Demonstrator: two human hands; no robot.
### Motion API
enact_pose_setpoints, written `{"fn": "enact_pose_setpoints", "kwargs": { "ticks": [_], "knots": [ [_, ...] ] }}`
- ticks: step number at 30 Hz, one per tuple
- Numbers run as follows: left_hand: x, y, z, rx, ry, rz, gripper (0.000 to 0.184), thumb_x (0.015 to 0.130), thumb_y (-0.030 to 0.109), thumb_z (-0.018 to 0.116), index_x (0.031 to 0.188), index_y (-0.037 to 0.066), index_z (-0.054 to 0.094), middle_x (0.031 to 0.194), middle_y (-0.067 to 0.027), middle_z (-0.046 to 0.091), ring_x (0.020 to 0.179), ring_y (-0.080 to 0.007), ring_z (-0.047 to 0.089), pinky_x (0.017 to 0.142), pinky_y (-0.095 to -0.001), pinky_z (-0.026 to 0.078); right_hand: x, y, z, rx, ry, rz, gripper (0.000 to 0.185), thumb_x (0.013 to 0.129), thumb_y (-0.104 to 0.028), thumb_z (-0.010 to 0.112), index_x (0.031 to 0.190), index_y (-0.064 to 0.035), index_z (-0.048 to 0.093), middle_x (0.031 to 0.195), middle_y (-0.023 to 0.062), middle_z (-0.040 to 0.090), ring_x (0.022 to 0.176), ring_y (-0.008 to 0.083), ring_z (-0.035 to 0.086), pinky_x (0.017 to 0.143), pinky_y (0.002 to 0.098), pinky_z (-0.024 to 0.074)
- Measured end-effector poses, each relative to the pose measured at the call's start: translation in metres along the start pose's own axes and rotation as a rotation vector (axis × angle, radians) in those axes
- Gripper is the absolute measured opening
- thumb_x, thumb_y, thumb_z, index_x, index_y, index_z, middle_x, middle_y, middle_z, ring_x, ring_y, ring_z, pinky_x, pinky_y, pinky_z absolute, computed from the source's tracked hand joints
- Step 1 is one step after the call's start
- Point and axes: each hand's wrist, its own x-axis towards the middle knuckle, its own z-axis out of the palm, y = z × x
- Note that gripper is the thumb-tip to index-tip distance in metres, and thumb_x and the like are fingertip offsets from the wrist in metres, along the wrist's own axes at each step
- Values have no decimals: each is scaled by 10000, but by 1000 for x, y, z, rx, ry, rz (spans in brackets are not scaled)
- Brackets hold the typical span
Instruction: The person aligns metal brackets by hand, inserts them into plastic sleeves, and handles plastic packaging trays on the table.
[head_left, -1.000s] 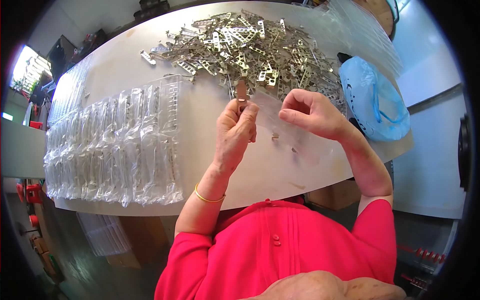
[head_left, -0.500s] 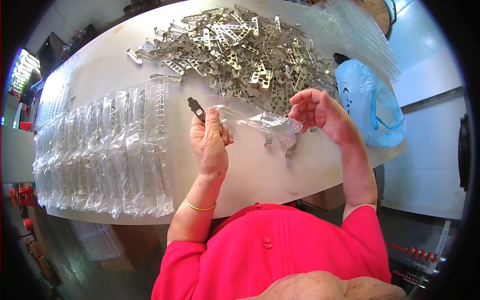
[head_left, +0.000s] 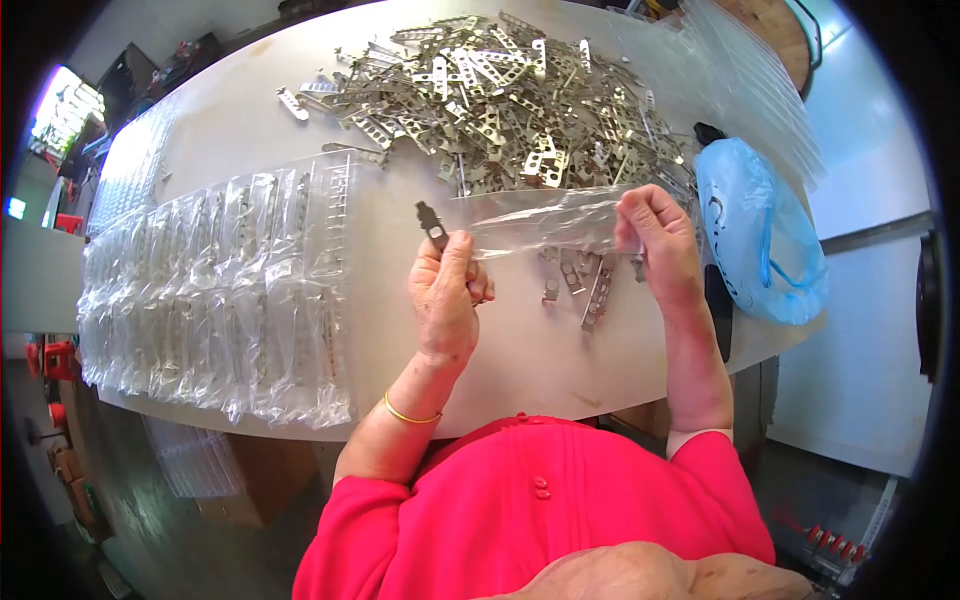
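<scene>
My left hand point(head_left: 443, 300) is closed on a flat metal strip point(head_left: 431, 222) with cut-out holes, whose dark end sticks up past the thumb. A clear plastic bag point(head_left: 545, 222) stretches sideways between both hands; its left end meets my left fingers. My right hand point(head_left: 660, 230) pinches the bag's right end. Beneath the bag, several loose metal strips point(head_left: 597, 295) lie on the table. Just beyond it spreads a large heap of the same metal strips point(head_left: 500, 100). The part of the strip inside my left hand is hidden.
On the left, clear plastic trays point(head_left: 215, 300) hold rows of bagged strips. A blue plastic bag point(head_left: 760, 230) sits at the table's right edge, with clear plastic sheets point(head_left: 735, 80) behind it. A cardboard box point(head_left: 270, 475) stands under the white table point(head_left: 400, 400).
My right hand has closed on the right end of the clear bag, which is now pulled out straight. The left hand still holds the strip. The whole view has shifted slightly.
</scene>
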Motion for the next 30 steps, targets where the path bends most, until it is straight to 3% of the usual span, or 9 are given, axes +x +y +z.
{"fn": "enact_pose_setpoints", "kwargs": {
  "ticks": [4, 8, 9, 15, 19, 30],
  "knots": [
    [1, -4, 0, -14, 29, -2, 136, 1026, 187, 572, 931, 100, 526, 664, 32, 427, 508, -75, 403, 491, -262, 412, -2, 5, 15, 191, 24, 92, 241, 981, -304, 659, 1039, -78, 597, 859, -4, 628, 761, 76, 609, 696, 238, 502],
    [3, -3, 1, 6, 56, 6, 170, 1027, 216, 581, 917, 101, 523, 644, 33, 419, 497, -77, 406, 482, -262, 410, -13, 11, 38, 243, -67, 145, 315, 930, -229, 729, 1150, -79, 560, 960, 27, 655, 806, 89, 639, 727, 235, 523],
    [2, -2, 1, 3, 41, -1, 171, 1025, 213, 585, 913, 100, 524, 641, 34, 416, 493, -79, 405, 479, -262, 408, -14, 9, 42, 255, -52, 160, 273, 914, -170, 743, 1116, -70, 589, 933, 27, 662, 778, 82, 628, 685, 230, 512],
    [1, -3, -6, -43, -25, -63, 217, 1041, 271, 550, 912, 96, 546, 637, 27, 431, 485, -84, 405, 472, -273, 408, 2, 16, 21, 252, -61, 135, 101, 917, -115, 723, 963, -61, 650, 803, 12, 647, 650, 71, 574, 561, 214, 457],
    [0, 3, -1, -51, -11, -135, 265, 1062, 311, 492, 964, 72, 554, 634, 27, 437, 493, -69, 383, 473, -263, 398, 8, 18, 7, 227, -91, 163, 105, 912, -126, 731, 953, -68, 653, 784, 5, 639, 629, 72, 565, 534, 206, 445],
    [-6, 7, 4, 58, -165, -140, 238, 1046, 264, 512, 1048, 39, 590, 672, 30, 456, 518, -63, 379, 507, -256, 413, 11, 23, -1, 139, -95, 169, 103, 909, -119, 730, 921, -71, 640, 752, 2, 624, 585, 69, 530, 505, 205, 403]
  ]
}}
